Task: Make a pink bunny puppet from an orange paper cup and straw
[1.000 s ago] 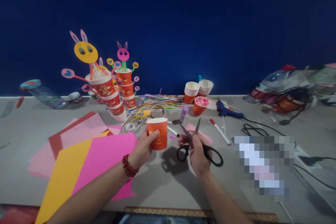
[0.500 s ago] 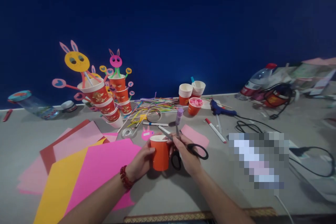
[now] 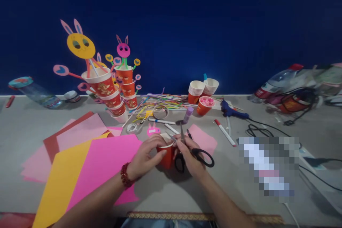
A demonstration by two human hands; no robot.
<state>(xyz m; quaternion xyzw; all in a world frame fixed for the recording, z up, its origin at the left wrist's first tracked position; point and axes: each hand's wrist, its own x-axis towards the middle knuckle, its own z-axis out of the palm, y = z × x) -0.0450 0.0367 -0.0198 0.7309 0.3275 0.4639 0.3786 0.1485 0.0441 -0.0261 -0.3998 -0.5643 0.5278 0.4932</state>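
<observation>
My left hand [image 3: 145, 156], a red bead bracelet at its wrist, grips the rim of a red paper cup [image 3: 166, 161] with a white lip. The thumb lies across the cup's near side; the other fingers curl over the far rim and are partly hidden. My right hand [image 3: 192, 158] is closed around black-handled scissors [image 3: 182, 134]. Their blades stand apart, one pointing over the cup's mouth and the other upward. The fingers of this hand are close against the cup's right side; I cannot tell whether they touch it. Behind the cup lies a pink paper rabbit head [image 3: 153, 130].
Coloured paper sheets [image 3: 104, 167] spread on the left. Behind them stand stacked-cup rabbit figures [image 3: 104, 89]. Thin coloured sticks [image 3: 168, 101], tape, markers and a purple glue stick [image 3: 188, 114] lie beyond my hands. At right are a blue glue gun [image 3: 233, 112], cables and a bottle [image 3: 278, 82].
My left hand has moved from the cup's left side up onto its rim. The cup now tips slightly and sits lower in view. The scissors stay in my right hand. The camera view has shifted slightly.
</observation>
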